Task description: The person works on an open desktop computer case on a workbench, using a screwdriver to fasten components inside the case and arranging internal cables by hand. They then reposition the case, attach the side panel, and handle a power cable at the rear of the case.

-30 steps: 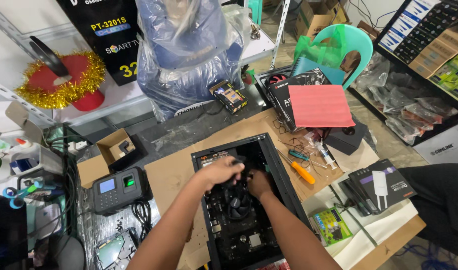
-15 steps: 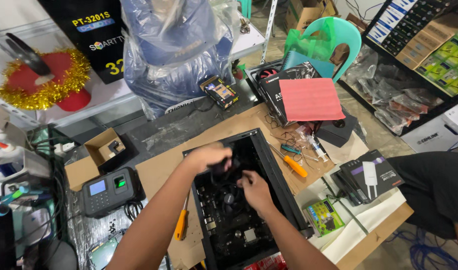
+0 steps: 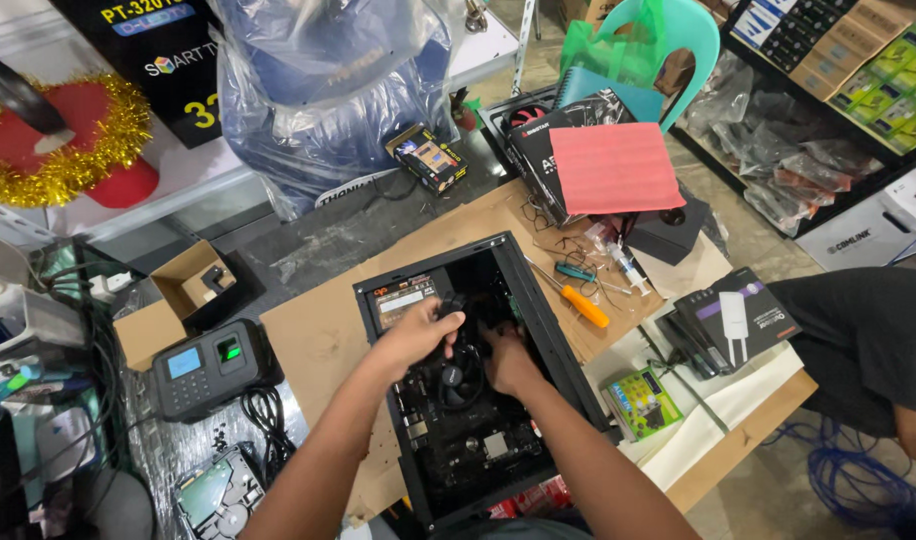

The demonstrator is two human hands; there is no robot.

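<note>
Our hands have drawn closer together inside the open computer case.
Our left hand grips a black connector above the cooler fan; our right hand presses beside it, grasp unclear.

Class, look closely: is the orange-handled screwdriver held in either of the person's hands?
No. The orange-handled screwdriver lies on the cardboard beside the computer case, while the left hand and right hand are inside it.

The case lies on the surface. A screwdriver lies right of the case, a keypad device left. A small box sits behind it.
</note>
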